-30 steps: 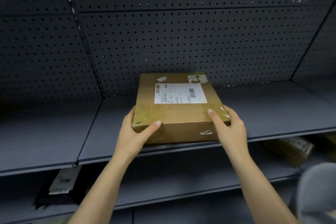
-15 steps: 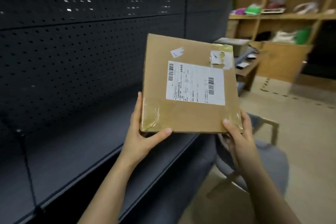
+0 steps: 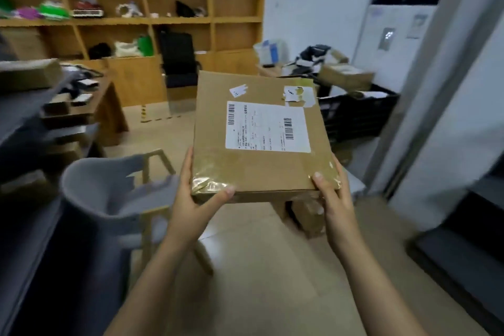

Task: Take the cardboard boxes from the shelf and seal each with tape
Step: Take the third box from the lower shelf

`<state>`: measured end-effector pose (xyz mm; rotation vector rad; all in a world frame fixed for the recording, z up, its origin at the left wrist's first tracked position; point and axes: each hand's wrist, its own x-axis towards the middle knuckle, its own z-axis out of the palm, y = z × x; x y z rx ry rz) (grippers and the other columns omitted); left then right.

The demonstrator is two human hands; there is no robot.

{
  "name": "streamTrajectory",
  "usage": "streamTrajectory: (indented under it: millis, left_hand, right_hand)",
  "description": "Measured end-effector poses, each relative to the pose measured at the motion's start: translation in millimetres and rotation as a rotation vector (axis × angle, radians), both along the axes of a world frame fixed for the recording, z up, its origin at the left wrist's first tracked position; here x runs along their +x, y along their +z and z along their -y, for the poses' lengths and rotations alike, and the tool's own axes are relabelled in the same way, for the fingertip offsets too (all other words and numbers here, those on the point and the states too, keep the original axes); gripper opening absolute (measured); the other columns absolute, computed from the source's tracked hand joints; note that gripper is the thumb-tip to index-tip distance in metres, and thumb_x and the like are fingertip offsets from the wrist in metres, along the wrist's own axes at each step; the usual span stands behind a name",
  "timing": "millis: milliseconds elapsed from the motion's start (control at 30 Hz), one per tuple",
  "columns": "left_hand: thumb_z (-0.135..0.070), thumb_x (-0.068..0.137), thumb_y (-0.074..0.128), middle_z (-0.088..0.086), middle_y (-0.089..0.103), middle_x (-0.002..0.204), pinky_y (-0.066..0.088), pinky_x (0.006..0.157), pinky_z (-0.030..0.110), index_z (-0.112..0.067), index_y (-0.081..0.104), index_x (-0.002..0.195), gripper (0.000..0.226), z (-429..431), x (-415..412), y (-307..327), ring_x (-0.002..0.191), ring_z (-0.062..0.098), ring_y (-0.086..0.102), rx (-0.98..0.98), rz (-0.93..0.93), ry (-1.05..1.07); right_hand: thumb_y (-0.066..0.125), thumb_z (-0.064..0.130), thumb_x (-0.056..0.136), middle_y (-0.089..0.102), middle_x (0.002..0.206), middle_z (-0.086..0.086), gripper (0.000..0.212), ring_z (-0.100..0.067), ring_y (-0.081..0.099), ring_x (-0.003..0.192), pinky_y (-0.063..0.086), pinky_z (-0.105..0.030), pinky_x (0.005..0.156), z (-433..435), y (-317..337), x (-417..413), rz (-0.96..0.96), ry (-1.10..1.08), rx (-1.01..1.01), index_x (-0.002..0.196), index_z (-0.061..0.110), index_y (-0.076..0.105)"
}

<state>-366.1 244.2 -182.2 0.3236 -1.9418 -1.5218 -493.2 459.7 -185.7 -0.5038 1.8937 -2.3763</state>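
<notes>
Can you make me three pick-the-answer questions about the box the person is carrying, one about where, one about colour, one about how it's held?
1. Where is the box?
A. On a shelf
B. Up in the air in the person's hands
C. On the floor

2. What colour is the big label?
A. White
B. Green
C. Red

3. How is the box held?
A. By one hand
B. By both hands at its near corners
C. By nobody

Answers:
1 B, nothing is under it but floor.
2 A, white with black barcodes.
3 B, the left hand and the right hand each grip a near corner.
</notes>
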Motion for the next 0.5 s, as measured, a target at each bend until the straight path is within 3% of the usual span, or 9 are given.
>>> streamTrajectory:
  millis: [100, 167, 300, 400, 500]
  left_hand:
    - [-0.058, 0.066, 0.082, -0.02, 0.056, 0.133, 0.043, 0.085, 0.005, -0.035, 0.032, 0.15, 0.101, -84.2, -59.4, 3.9, 0.112, -0.016, 0.053, 0.014, 0.026, -0.129]
    - [-0.054, 0.072, 0.078, -0.025, 0.059, 0.121, 0.043, 0.077, 0.001, -0.031, 0.044, 0.143, 0.082, -144.5, -100.7, 0.1, 0.102, -0.021, 0.055, 0.017, 0.058, -0.193]
    - [-0.084, 0.058, 0.067, -0.019, 0.059, 0.131, 0.047, 0.1, 0.032, -0.041, 0.039, 0.145, 0.101, -257.2, -164.9, 2.8, 0.12, 0.006, 0.056, 0.001, 0.119, -0.321]
    - [-0.074, 0.066, 0.062, -0.013, 0.053, 0.132, 0.041, 0.097, 0.03, -0.033, 0.036, 0.149, 0.097, -352.6, -204.3, 13.5, 0.12, 0.01, 0.05, -0.006, 0.138, -0.433]
    - [-0.072, 0.068, 0.059, -0.013, 0.05, 0.131, 0.042, 0.098, 0.033, -0.034, 0.032, 0.15, 0.095, -430.6, -237.6, 16.3, 0.118, 0.011, 0.048, -0.032, 0.141, -0.537]
  right_hand:
    - [0.069, 0.043, 0.073, 0.058, 0.128, 0.019, 0.074, 0.01, 0.057, 0.108, 0.049, -0.014, 0.088, -98.3, 1.7, -13.6, -0.022, -0.189, 0.022, 0.142, 0.037, 0.041]
    - [0.079, 0.05, 0.07, 0.058, 0.131, 0.015, 0.083, 0.003, 0.057, 0.114, 0.048, -0.013, 0.085, -167.2, 3.9, -21.7, -0.031, -0.297, 0.053, 0.142, 0.039, 0.041]
    - [0.081, 0.058, 0.066, 0.061, 0.128, 0.016, 0.079, -0.002, 0.06, 0.113, 0.052, -0.026, 0.091, -284.0, 5.6, -37.2, -0.033, -0.503, 0.094, 0.135, 0.043, 0.048]
    - [0.076, 0.051, 0.07, 0.063, 0.123, 0.012, 0.069, -0.005, 0.064, 0.106, 0.055, -0.02, 0.074, -367.4, 8.0, -47.1, -0.027, -0.657, 0.085, 0.133, 0.039, 0.05]
    - [0.075, 0.053, 0.071, 0.063, 0.122, 0.012, 0.066, -0.005, 0.063, 0.108, 0.051, -0.019, 0.079, -437.9, 7.6, -57.5, -0.023, -0.787, 0.098, 0.132, 0.04, 0.052]
